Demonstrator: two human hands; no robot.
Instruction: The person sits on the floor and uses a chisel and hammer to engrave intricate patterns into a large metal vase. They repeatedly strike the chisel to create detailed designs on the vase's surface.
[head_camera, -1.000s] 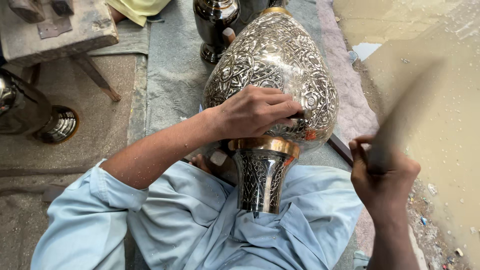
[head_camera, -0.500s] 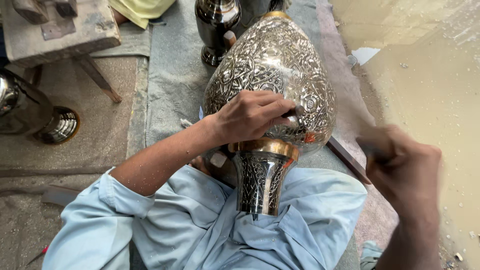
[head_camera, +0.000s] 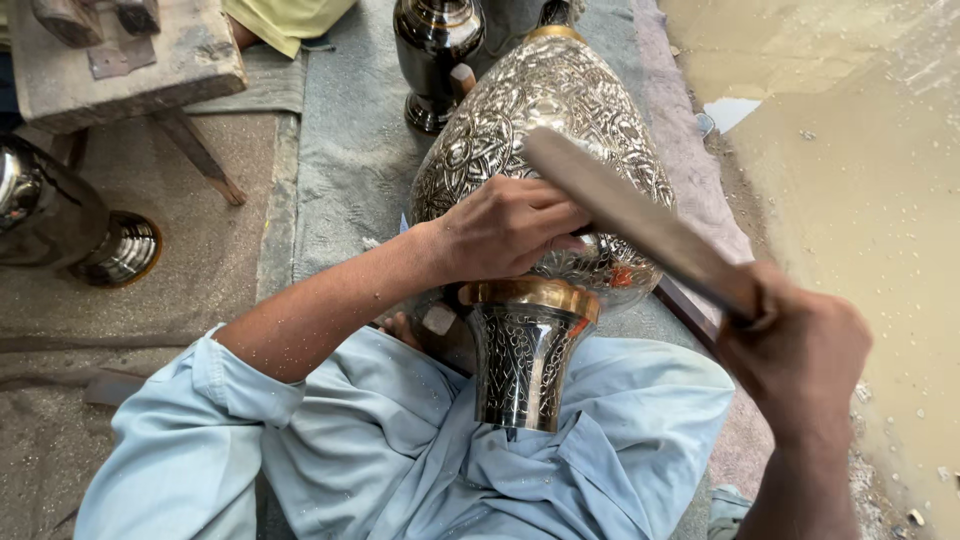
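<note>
Engraved vase (head_camera: 545, 130) lies on its side across my lap, foot toward me, my left hand (head_camera: 505, 228) curled closed against its lower body and my right hand (head_camera: 795, 350) fisted round a flat stick (head_camera: 640, 222) angled over the vase, dark vase (head_camera: 437, 55) beyond.

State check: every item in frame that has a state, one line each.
Large engraved silver metal vase: lying on its side across the lap, foot toward the camera.
Left hand: closed, pressed on the vase body.
Right hand: shut on the flat wooden stick, raised over the vase.
Dark glossy metal vase: upright on the grey mat.
Shiny steel vessel: lying tipped over.
</note>
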